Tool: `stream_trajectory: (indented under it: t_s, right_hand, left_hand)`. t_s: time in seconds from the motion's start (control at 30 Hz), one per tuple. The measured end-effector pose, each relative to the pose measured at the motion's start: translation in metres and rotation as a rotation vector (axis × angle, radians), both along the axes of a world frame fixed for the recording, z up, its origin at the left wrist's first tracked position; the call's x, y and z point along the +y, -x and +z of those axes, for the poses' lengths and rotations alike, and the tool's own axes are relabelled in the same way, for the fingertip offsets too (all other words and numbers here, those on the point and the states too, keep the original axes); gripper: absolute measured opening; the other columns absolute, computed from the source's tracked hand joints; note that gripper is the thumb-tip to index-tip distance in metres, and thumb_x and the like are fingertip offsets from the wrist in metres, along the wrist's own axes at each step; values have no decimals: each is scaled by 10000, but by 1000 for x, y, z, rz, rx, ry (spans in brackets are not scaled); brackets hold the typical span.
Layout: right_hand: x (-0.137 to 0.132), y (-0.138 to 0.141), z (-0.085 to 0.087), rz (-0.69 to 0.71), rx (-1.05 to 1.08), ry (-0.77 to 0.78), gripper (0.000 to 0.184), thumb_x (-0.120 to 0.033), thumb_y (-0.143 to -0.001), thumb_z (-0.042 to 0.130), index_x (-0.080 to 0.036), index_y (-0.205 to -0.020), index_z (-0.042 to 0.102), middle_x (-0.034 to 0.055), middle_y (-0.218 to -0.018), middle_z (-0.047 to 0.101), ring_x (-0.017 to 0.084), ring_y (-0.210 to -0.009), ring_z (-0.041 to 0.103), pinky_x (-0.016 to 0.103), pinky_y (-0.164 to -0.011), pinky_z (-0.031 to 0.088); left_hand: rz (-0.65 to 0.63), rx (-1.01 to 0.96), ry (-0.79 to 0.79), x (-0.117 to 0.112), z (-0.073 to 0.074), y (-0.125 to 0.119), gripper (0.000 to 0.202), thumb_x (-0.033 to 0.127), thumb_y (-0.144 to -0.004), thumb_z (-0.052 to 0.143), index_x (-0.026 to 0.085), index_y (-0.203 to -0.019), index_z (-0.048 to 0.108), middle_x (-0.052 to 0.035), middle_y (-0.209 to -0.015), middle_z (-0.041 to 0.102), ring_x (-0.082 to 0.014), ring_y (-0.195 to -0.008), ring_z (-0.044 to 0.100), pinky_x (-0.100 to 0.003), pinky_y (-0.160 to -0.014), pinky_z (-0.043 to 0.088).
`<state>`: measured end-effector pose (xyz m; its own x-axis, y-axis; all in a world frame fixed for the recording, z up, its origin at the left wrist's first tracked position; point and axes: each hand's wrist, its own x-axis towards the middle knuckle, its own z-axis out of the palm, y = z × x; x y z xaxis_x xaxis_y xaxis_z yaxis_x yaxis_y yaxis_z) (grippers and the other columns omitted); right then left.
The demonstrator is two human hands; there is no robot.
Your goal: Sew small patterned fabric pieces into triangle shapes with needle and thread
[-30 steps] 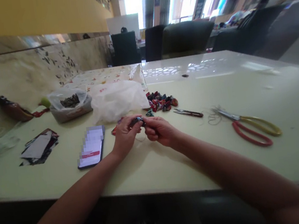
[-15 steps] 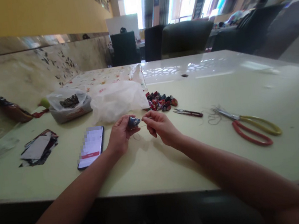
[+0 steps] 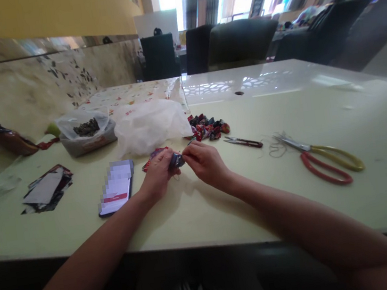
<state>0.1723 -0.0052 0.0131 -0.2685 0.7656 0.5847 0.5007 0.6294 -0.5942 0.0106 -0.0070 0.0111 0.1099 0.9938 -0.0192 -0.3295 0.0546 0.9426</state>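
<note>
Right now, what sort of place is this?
Possibly an office or workroom: dark chairs stand beyond a glossy table, with large scissors and small snips lying on it.

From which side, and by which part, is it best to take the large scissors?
Probably by the red handle and yellow handle of the scissors, with the right hand coming from the near right: both loops spread toward that side, while the blades point away left.

Looks like an office: high-backed chairs [image 3: 242, 43], desk [image 3: 281, 109].
</note>
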Motion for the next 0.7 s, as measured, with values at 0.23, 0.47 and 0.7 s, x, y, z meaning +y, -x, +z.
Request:
stream_trajectory:
  t_s: [0.23,0.47,0.7]
  right_hand:
    - [2,0,4,42,300,236,231,-328,-936,547,-187,-755,515,7,-725,526,107,-630,469,242,-579,359]
    - [0,7,3,430,655,981,521,-503,-810,730,-231,-1218,554,4,-832,634,96,-538,587,190,-391,372]
    - [3,-4,7,591,638,1077,311,-398,-766,782,-120,-834,659,-95,-474,372,31,-409,298,166,-384,297]
  left_hand:
    - [-91,-80,16,1,3,1,335,431,-752,813,142,-858,679,9,-772,603,-76,-624,555,-186,-567,533]
    - [61,-86,-117,2,9,3,421,478,-677,866,163,-858,654,9,-783,659,-99,-679,626,-213,-618,562]
    - [246,66,-167,8,14,12,405,511,-735,812,179,-881,632,20,-706,633,-86,-507,574,-174,-402,398]
